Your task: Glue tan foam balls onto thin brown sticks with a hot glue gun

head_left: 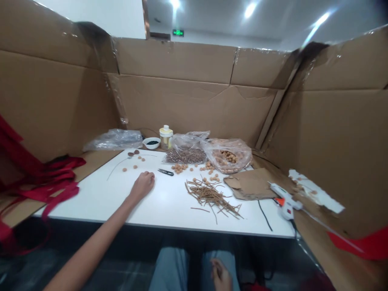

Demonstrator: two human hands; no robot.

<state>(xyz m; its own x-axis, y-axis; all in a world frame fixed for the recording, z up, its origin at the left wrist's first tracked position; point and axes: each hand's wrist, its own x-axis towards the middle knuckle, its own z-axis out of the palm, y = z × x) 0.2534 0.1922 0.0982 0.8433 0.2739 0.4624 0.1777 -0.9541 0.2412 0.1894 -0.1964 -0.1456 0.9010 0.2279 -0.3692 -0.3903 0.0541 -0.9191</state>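
My left hand (144, 184) rests on the white tabletop with its fingers curled under. Nothing shows sticking out of it, though its palm side is hidden. Just right of it lie small black thread snips (165, 172). Beyond it are a few loose round tan beads (135, 166), and a thin wire (117, 165) with dark brown oval pieces (133, 153) near its top. Low over my lap is my right hand (221, 275), its fingers loosely curled and slightly blurred; I see nothing held there. A pile of thin brown sticks (212, 196) lies right of centre.
At the back stand a bowl (151, 143) of dark bits, a yellow-white bottle (165, 138), and plastic bags of brown sticks (186, 153) and beads (228, 157). A cardboard piece (254, 184) and a white glue gun (285, 200) lie right. Red ribbons (57, 178) hang left. Cardboard walls (182, 97) enclose the table.
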